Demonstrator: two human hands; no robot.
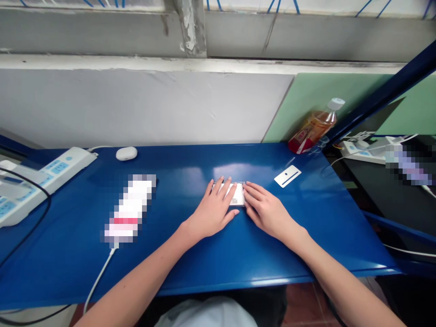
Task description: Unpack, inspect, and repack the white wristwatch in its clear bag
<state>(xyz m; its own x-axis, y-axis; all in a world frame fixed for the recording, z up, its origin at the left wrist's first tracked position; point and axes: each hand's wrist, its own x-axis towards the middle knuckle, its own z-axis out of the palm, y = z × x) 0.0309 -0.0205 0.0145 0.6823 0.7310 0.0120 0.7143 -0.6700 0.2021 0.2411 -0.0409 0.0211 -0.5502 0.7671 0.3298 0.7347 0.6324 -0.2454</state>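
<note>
A small flat white card in a clear case (237,196) lies on the blue desk (204,263) in front of me. My left hand (211,210) rests palm down over the case's left part, its fingers spread across the top. At the right end, my right hand (267,210) has its fingers bunched together, with the fingertips against the case's edge. The fingers hide much of the case. A white card-shaped piece (288,176) with a dark slot and a small dark spot lies apart, beyond my right hand.
To the left are a blurred-out phone (131,206) on a white cable (98,277), a white earbud case (126,153) and a white power strip (51,177). A drink bottle (311,129) leans at the back right beside a blue metal post (381,93). A wall borders the desk's back.
</note>
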